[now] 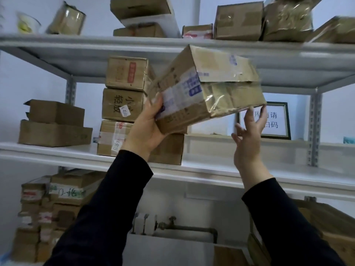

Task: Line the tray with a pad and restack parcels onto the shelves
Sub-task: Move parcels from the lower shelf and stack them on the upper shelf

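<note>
Head cam: restacking step, looks like. Gripping a taped cardboard parcel [207, 87] at its 8 o'clock end with the left hand [148, 127], tilted in mid-air at frame centre. Right hand [247, 143] at 4 o'clock, fingers spread loose, barely touching the bottom corner. Probably needs levelling, then sliding onto the middle shelf [284, 160], 3 o'clock of the box stack [123, 104].

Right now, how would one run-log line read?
step: restack | left hand: grips tilted parcel at lower corner | right hand: open, fingertips at its right corner | parcel: held up before shelves
</note>
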Tool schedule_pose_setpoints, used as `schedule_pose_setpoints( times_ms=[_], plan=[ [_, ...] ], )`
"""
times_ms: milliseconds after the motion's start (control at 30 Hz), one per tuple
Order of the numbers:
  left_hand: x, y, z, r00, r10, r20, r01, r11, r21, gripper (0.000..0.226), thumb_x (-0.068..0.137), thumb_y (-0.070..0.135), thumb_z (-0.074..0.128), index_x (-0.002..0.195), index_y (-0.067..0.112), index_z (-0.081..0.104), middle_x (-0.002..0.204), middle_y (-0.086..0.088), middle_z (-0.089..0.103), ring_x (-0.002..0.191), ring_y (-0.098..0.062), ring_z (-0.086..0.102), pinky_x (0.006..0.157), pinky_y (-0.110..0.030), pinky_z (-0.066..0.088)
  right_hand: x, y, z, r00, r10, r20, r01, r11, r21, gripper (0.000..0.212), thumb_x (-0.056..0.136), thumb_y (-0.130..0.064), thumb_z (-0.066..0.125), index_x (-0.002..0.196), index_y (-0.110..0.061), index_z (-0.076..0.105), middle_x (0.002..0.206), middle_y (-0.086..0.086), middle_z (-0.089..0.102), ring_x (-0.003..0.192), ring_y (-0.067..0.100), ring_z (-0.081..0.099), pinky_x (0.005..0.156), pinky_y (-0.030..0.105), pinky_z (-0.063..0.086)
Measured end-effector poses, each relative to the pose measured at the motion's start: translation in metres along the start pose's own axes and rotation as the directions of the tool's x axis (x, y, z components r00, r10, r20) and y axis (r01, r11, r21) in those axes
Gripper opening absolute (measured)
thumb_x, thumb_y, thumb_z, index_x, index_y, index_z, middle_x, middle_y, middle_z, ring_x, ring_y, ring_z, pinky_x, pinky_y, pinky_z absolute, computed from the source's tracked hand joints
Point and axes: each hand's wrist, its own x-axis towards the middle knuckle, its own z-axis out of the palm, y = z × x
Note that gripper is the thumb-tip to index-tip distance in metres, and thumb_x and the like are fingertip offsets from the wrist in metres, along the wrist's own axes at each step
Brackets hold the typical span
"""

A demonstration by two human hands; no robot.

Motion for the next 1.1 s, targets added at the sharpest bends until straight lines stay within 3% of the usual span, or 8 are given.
schedule_pose_setpoints(
  times_ms=[133,300,533,633,733,833,900,1100],
  plan=[
    [0.028,0.015,0.018,0.994,0.104,-0.022,-0.093,0.952,0.293,0.096,0.069,0.037,0.079,0.145,0.009,0.028,0.139,-0.02,0.045,0.124,-0.035,0.049,0.102,-0.055,0.042,0.009,-0.007,0.011,0.995,-0.099,-0.02,0.099,0.995,0.018,0.054,0.096,-0.049,0.041,0.144,-0.044,0.019,0.148,-0.006,0.03,0.133,0.025,0.042,0.096,0.036,0.041],
    [0.055,0.024,0.009,0.978,0.204,-0.033,-0.152,0.818,0.555,0.054,0.093,0.013,0.056,0.141,0.008,0.033,0.118,-0.01,0.059,0.104,-0.023,0.063,0.082,-0.036,0.056,0.016,-0.007,0.032,0.98,-0.159,0.122,0.157,0.987,0.029,0.034,0.097,-0.048,0.031,0.131,-0.045,0.034,0.121,-0.029,0.044,0.123,0.017,0.048,0.104,0.039,0.038],
    [0.081,0.023,-0.028,0.923,0.355,-0.145,-0.17,0.717,0.676,0.044,0.088,0.02,0.064,0.127,0.016,0.045,0.118,-0.008,0.06,0.11,-0.025,0.061,0.094,-0.044,0.052,0.051,0.03,0.072,0.936,-0.094,0.339,0.132,0.987,-0.089,0.054,0.098,-0.034,0.046,0.149,-0.025,0.028,0.147,-0.001,0.042,0.135,0.013,0.04,0.107,0.025,0.035],
    [0.092,0.026,-0.04,0.858,0.432,-0.277,-0.078,0.644,0.761,0.061,0.075,0.049,0.07,0.12,0.025,0.036,0.129,-0.013,0.044,0.12,-0.028,0.05,0.1,-0.045,0.048,0.067,0.047,0.089,0.936,-0.03,0.35,0.076,0.99,-0.119,0.057,0.094,-0.042,0.044,0.147,-0.024,0.032,0.143,0.002,0.048,0.134,0.019,0.042,0.112,0.037,0.034],
    [0.098,0.028,-0.057,0.834,0.408,-0.372,0.04,0.627,0.778,0.059,0.074,0.068,0.056,0.106,0.021,0.038,0.126,-0.012,0.049,0.119,-0.026,0.051,0.103,-0.045,0.043,0.078,0.061,0.098,0.941,0.023,0.337,0.025,0.99,-0.138,0.051,0.096,-0.043,0.045,0.142,-0.023,0.041,0.137,0.001,0.055,0.13,0.02,0.047,0.111,0.044,0.037],
    [0.094,0.027,-0.079,0.845,0.38,-0.376,0.102,0.575,0.812,0.031,0.1,0.036,0.039,0.117,0.013,0.05,0.126,-0.008,0.055,0.12,-0.023,0.051,0.106,-0.042,0.041,0.082,0.073,0.1,0.948,0.037,0.317,0.042,0.97,-0.24,0.048,0.099,-0.04,0.043,0.145,-0.024,0.039,0.139,-0.003,0.053,0.131,0.015,0.045,0.11,0.037,0.038],
    [0.088,0.024,-0.092,0.861,0.357,-0.362,0.121,0.547,0.828,0.033,0.102,0.02,0.035,0.132,0.012,0.048,0.128,-0.001,0.054,0.12,-0.016,0.05,0.105,-0.034,0.041,0.084,0.081,0.1,0.955,0.057,0.292,0.028,0.96,-0.278,0.051,0.098,-0.043,0.044,0.146,-0.027,0.036,0.144,-0.006,0.048,0.134,0.013,0.041,0.112,0.035,0.035],
    [0.079,0.006,-0.111,0.815,0.298,-0.498,0.288,0.536,0.793,0.036,0.099,0.028,0.045,0.129,0.011,0.053,0.117,0.002,0.057,0.112,-0.018,0.054,0.103,-0.038,0.043,0.088,0.092,0.111,0.959,0.113,0.26,-0.027,0.95,-0.311,0.064,0.09,-0.057,0.048,0.147,-0.029,0.035,0.147,-0.005,0.044,0.136,0.015,0.04,0.113,0.042,0.035]
  ],
)
